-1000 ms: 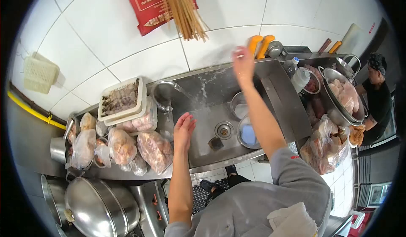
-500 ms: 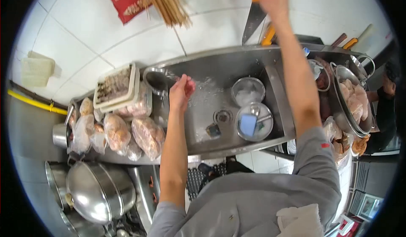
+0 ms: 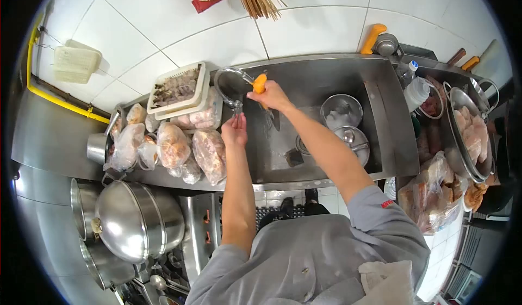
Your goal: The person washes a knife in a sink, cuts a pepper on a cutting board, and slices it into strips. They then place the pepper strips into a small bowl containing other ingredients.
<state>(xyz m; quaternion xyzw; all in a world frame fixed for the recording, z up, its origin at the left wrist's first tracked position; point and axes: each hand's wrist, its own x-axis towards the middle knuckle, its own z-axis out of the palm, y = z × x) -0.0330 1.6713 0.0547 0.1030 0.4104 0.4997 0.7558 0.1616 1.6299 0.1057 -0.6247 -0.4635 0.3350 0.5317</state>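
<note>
The right hand [image 3: 273,96] wraps its fingers around the smooth orange handle of a knife [image 3: 260,83], the pointed metal blade slanting down over the steel sink [image 3: 263,158]. The left hand [image 3: 235,131] meets the shiny, curved faucet's [image 3: 235,104] base, grip impossible to tell, forearm nearly straight ahead; the right forearm crosses diagonally.

Knife [image 3: 260,82] with orange handle, gripped, blade slanting toward five o'clock over the sink [image 3: 331,68], curved metal tap [image 3: 236,104] near it toward nine o'clock
</note>
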